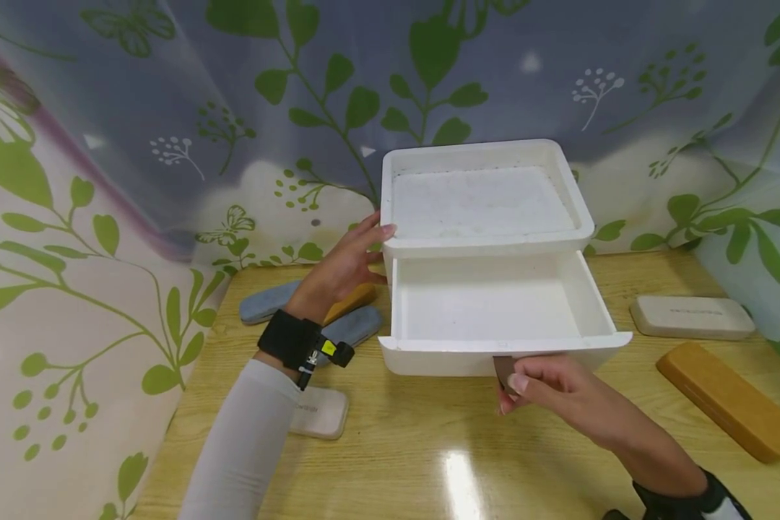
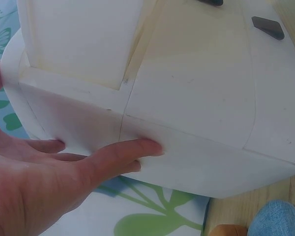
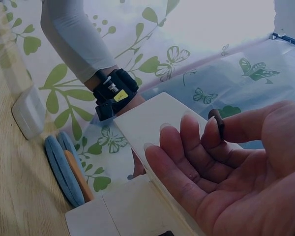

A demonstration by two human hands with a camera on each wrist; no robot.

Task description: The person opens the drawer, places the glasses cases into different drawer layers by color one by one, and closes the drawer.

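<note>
A white plastic drawer unit (image 1: 487, 249) with a shallow tray top stands at the back of the table. Its drawer (image 1: 455, 347) is pulled out toward me, and the white floor inside shows. My right hand (image 1: 562, 393) pinches the brown pull tab (image 1: 503, 370) on the drawer front between thumb and finger; the right wrist view shows the dark tab (image 3: 217, 119) at the fingertips. Against the unit's left side my left hand (image 1: 343, 271) rests with fingers extended, one fingertip at the top rim. In the left wrist view those fingers (image 2: 123, 150) press on the white side wall.
Left of the unit lie two blue cases (image 1: 269, 300) with an orange case (image 1: 351, 302) between them, partly behind my left arm. A white case (image 1: 321, 413) sits nearer. To the right are another white case (image 1: 692, 318) and a tan-orange case (image 1: 731, 401). Leaf-patterned cloth hangs behind.
</note>
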